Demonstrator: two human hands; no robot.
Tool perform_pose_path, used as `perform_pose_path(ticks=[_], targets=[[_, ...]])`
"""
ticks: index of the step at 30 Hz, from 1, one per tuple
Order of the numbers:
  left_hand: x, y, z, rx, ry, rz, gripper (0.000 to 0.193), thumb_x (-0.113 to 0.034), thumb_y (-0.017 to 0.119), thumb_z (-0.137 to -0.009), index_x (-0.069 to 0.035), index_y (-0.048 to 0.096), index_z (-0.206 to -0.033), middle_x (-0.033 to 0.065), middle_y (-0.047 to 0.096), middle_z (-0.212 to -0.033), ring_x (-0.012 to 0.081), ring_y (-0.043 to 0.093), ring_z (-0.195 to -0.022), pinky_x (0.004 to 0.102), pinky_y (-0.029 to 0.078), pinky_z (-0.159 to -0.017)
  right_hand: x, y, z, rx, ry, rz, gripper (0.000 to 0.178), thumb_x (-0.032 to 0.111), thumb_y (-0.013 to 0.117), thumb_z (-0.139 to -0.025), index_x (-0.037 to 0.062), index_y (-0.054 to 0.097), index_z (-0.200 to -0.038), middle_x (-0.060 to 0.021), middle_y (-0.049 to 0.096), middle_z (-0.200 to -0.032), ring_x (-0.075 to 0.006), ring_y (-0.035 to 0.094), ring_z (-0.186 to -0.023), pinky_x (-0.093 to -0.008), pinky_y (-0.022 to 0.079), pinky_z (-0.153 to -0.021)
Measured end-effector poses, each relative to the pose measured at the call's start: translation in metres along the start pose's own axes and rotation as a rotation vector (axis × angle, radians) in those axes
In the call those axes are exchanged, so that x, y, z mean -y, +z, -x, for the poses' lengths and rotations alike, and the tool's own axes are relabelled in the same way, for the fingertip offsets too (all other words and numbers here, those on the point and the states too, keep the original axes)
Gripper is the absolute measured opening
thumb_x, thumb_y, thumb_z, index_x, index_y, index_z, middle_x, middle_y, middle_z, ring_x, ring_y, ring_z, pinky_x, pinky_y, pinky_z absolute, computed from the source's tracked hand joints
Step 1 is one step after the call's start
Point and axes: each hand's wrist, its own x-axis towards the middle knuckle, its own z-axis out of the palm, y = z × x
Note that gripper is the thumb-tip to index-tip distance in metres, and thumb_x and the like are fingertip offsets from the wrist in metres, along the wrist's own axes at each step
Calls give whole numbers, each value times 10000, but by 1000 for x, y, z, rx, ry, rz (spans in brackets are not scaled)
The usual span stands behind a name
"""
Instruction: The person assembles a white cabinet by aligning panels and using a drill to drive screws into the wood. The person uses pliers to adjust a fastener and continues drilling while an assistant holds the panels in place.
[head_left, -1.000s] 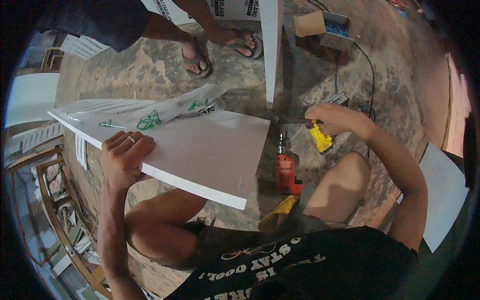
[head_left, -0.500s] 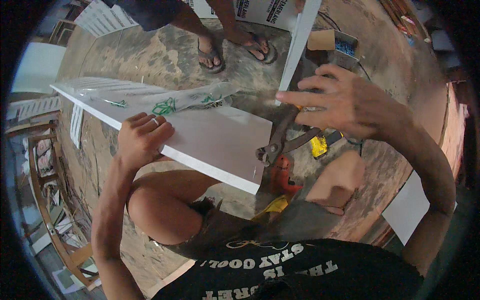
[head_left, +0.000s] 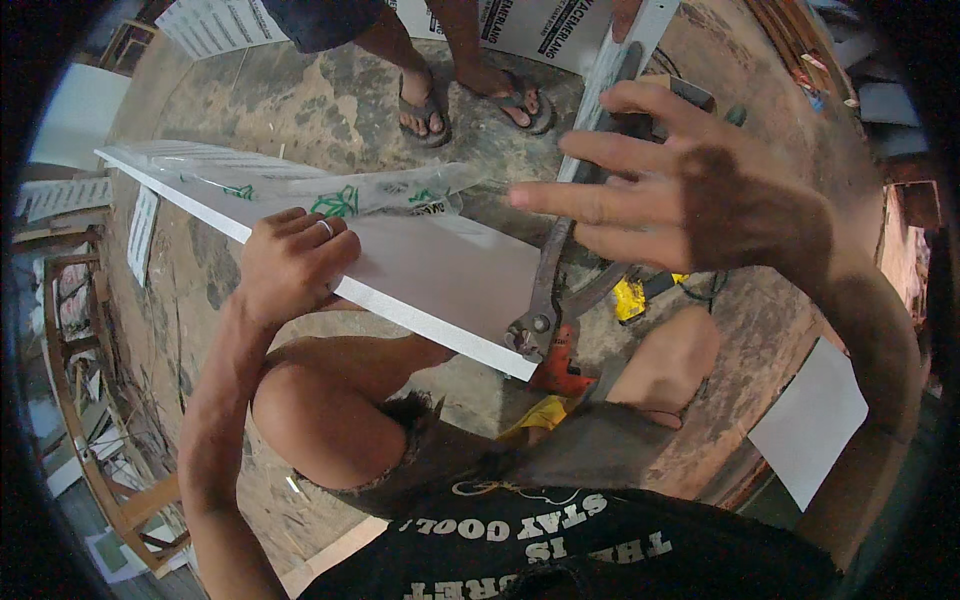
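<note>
Left hand (head_left: 300,262) grips white board (head_left: 445,265); right hand (head_left: 680,195), fingers spread, over pincers (head_left: 541,324) at corner.

The stained floor (head_left: 310,95) bears an orange-red drill (head_left: 567,372) and yellow-black tool (head_left: 630,298).

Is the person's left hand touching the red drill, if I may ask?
No, the left hand is on the near edge of the white board, well to the left of the red drill.

Far: a co-worker's sandalled feet (head_left: 418,105), before printed white panels (head_left: 545,35); left, a brown wooden frame (head_left: 150,500); near right, a white sheet (head_left: 810,425).
</note>
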Motion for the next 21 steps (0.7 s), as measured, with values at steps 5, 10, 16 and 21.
perform_pose_path(ticks=[5,10,16,21], targets=[[3,1,3,-8,1,-24,332,-297,725,-549,-94,592,-775,39,595,-736,238,644,-680,365,511,-604,-9,-15,-9,139,-75,-58,109,222,616,-699,123,593,-740,-27,649,-1010,-198,603,-863,-399,477,-834],[3,-1,0,20,20,-1,384,-404,725,-606,-99,574,-784,29,603,-758,229,637,-683,362,503,-604,-4,11,-1,75,20,-61,191,216,623,-671,108,580,-822,-19,536,-787,-196,580,-766,-345,467,-720],[2,0,8,17,49,24,459,-528,685,-696,-99,565,-807,33,605,-773,232,626,-682,353,485,-594,9,69,17,-87,112,-242,163,202,575,-782,149,533,-930,-11,487,-729,-185,584,-727,-319,445,-669],[5,1,12,7,61,33,471,-544,656,-712,-93,572,-818,40,609,-772,235,623,-674,355,476,-586,14,91,16,-182,135,-397,206,186,628,-755,134,534,-931,-19,521,-763,-203,586,-741,-327,461,-677]])
